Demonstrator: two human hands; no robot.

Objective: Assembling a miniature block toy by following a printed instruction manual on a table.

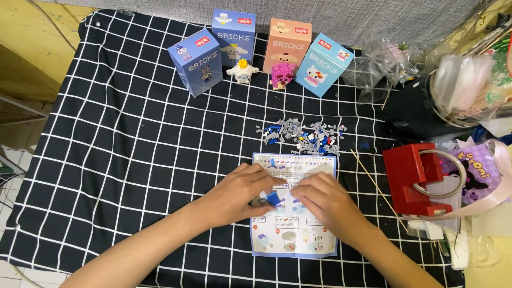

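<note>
Both hands, left [242, 189] and right [325, 200], were closed on a small blue-grey build [269, 200] over the sheet [293, 237] near the desk's front edge; most bricks [304, 134] lay unused.

**Both hands meeting at centre**

I am seeing both forearms reaching in from the bottom edge, angling toward each other. My left hand [240, 192] is lying palm-down, fingers curled; my right hand [325, 200] is hovering palm-down, fingertips nearly touching the left's.

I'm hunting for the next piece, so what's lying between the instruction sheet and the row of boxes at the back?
In the head view, a loose pile of small grey, blue and white bricks lies between the instruction sheet and the boxes, with two built figures nearer the boxes.
</note>
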